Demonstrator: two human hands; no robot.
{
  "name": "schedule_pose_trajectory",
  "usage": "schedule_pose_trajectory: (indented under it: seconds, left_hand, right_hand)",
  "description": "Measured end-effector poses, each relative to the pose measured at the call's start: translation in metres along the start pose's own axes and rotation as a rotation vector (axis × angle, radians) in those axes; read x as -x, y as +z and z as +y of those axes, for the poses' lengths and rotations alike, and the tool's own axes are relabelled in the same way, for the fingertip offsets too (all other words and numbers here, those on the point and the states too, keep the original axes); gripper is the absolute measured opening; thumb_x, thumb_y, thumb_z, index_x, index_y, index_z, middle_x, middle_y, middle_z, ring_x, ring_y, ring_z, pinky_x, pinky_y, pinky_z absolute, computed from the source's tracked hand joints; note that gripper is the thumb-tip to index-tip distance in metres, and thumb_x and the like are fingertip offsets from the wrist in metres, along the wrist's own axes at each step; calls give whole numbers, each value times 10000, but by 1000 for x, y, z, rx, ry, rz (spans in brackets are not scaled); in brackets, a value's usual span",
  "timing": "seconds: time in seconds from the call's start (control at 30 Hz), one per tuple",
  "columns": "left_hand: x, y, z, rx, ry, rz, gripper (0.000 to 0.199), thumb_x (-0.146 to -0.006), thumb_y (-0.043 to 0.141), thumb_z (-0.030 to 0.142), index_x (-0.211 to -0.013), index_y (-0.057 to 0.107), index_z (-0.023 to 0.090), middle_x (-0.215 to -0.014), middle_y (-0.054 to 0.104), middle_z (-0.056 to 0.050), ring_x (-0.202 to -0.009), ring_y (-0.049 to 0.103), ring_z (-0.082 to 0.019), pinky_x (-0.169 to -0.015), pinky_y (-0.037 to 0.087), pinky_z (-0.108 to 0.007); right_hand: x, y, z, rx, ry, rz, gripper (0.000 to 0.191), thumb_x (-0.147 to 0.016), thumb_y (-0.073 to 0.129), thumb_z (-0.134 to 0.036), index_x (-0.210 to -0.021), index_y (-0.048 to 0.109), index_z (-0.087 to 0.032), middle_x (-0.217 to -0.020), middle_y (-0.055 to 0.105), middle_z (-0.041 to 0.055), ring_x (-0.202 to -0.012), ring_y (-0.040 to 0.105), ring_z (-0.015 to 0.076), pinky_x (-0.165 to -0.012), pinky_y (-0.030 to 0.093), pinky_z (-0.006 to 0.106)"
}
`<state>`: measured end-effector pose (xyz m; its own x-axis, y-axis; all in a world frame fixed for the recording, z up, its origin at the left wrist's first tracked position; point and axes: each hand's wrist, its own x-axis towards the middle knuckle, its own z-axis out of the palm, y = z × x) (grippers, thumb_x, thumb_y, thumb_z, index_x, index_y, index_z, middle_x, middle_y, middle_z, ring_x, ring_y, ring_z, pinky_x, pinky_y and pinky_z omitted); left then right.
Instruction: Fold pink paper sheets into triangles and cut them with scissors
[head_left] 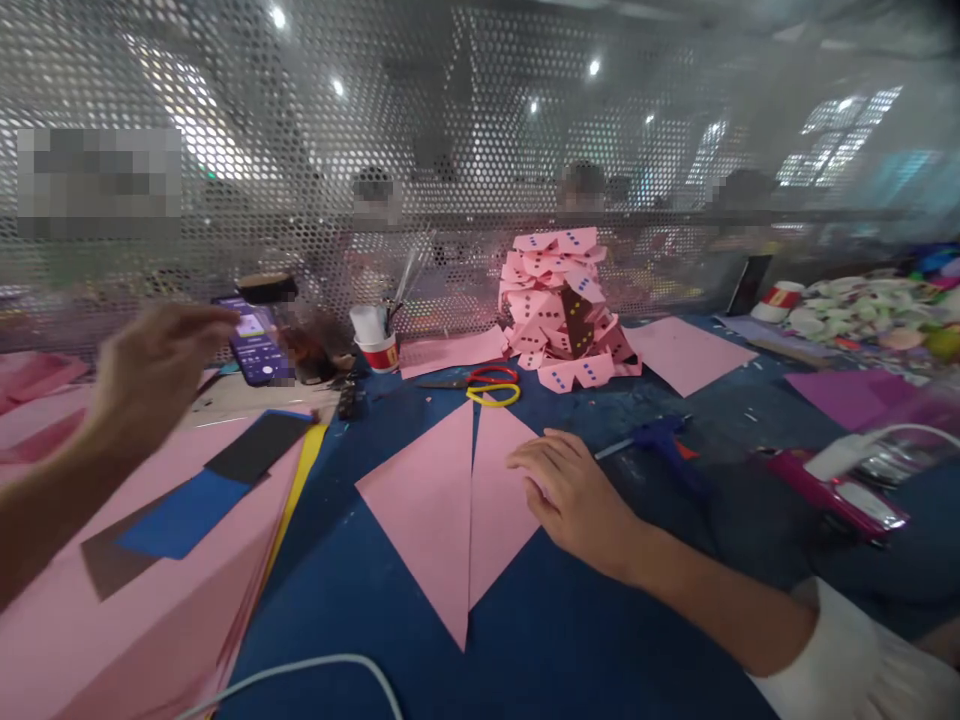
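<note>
My left hand (150, 362) is raised at the left, a little blurred, its fingers reaching to the phone (262, 345); I cannot tell if a fingertip touches the lit screen. The phone leans upright against a dark brown object (307, 345). Beneath my right hand (574, 490) lies the right part of a pink paper sheet (420, 510), its fingers spread loosely over the edge. This sheet has two sides folded in to a middle line, making a kite shape with a point toward me. Scissors (495, 385) with red and yellow handles lie just beyond its far tip.
Pink sheets (172, 640) with blue and dark paper pieces (187, 510) cover the left. Behind stands a stack of folded pink paper (555, 305) with dots. A blue glue gun (664, 440), a magenta tool (840, 490) and a white cable (322, 660) lie on the blue table.
</note>
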<state>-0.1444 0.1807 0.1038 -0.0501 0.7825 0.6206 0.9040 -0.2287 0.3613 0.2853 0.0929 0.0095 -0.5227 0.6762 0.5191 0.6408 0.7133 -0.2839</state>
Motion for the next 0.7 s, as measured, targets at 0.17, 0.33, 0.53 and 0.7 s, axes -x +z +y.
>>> schedule_pose_trajectory:
  seconds: [0.17, 0.33, 0.53, 0.7]
  left_hand:
    - [95, 31, 98, 134, 338, -598, 488, -1007, 509, 496, -1461, 495, 317, -1499, 563, -29, -1361, 534, -266, -1147, 434, -472]
    - [156, 56, 129, -1, 637, -713, 738, -997, 515, 527, -1626, 198, 307, -1645, 355, -56, -1497, 367, -262, -1240, 308, -469]
    - [164, 61, 120, -109, 623, -690, 707, -1000, 465, 587, -1614, 237, 320, -1638, 372, -37, -1512, 336, -240, -1267, 217, -476]
    - [167, 59, 109, -150, 601, -662, 573, -1023, 477, 491, -1563, 342, 353, -1593, 454, -5, -1470, 404, -215, -1273, 167, -458]
  right_hand:
    - [6, 1, -4, 16, 23, -143, 328, -969, 558, -198, -1297, 557, -202, -1304, 666, 80, -1254, 578, 233, -1209, 270, 523]
    - [10, 2, -7, 37, 35, -235, 511, -976, 617, -386, -1427, 491, -182, -1453, 586, 111, -1384, 488, 262, -1236, 232, 548]
    - [10, 1, -5, 77, 4, -296, 476, -1012, 551, -440, -1410, 533, -179, -1464, 584, 109, -1392, 489, 251, -1254, 207, 525]
    - [11, -3, -5, 97, -33, -299, 406, -1016, 552, -409, -1347, 587, -175, -1427, 612, 105, -1370, 511, 237, -1267, 167, 526]
